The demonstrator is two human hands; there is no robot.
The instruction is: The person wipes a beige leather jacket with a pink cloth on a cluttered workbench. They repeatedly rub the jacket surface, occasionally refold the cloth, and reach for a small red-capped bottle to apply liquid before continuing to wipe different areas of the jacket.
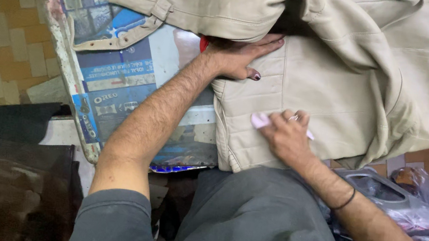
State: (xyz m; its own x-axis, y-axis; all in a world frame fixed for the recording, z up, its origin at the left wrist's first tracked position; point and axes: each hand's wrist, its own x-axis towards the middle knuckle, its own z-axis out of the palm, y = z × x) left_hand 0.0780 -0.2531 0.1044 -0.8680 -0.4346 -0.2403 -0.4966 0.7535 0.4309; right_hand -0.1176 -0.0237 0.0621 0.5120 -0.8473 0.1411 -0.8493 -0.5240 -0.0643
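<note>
Pressing flat on the beige trousers (340, 70), the left hand (241, 58) has its fingers spread, gripping nothing; the right hand (286, 135) pinches a pale pink chalk piece (259, 120) against the cloth; trousers lie on a printed board (121, 82), partly hanging off.

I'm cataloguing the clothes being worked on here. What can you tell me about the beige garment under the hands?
The beige garment looks like sturdy cotton with stitched seams, a belt loop and a waistband strap with metal eyelets. It lies crumpled and folded over a board covered in printed blue wrapping. The left hand presses flat on it; the right hand rests on it holding a small pale pink piece.
</note>
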